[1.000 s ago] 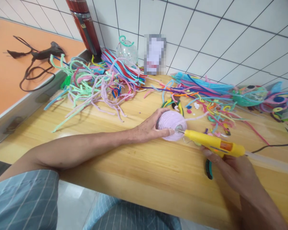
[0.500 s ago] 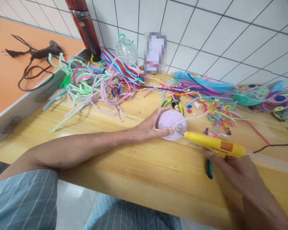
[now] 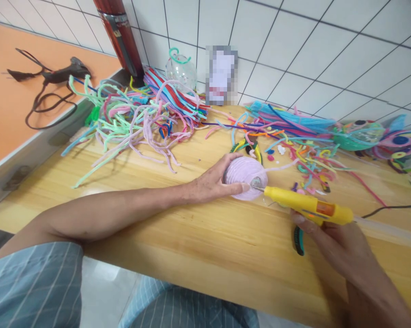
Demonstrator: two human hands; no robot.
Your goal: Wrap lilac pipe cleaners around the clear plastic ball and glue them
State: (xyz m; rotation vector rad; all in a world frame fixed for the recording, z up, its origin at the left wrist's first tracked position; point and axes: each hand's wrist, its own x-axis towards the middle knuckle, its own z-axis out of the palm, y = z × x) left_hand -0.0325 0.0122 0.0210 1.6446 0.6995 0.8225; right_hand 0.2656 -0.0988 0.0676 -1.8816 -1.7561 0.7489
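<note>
My left hand is wrapped round a ball covered in coils of lilac pipe cleaner, its thumb lying across the front. A small uncovered grey patch shows on the ball's right side, and a loose lilac strand runs off to the right. My right hand grips a yellow hot glue gun with a clear glue stick out of its back. The metal nozzle points left at the uncovered patch; whether it touches cannot be told. Beneath the gun, a dark and teal tool handle partly shows.
Tangled pipe cleaners lie at the left, with a bundle at the back right. Cut scraps and yellow-green pliers are behind the ball. A red flask, a clear ball and a phone stand along the tiled wall.
The glue gun and my right hand have shifted very slightly to the right. My left hand and the ball look almost still.
</note>
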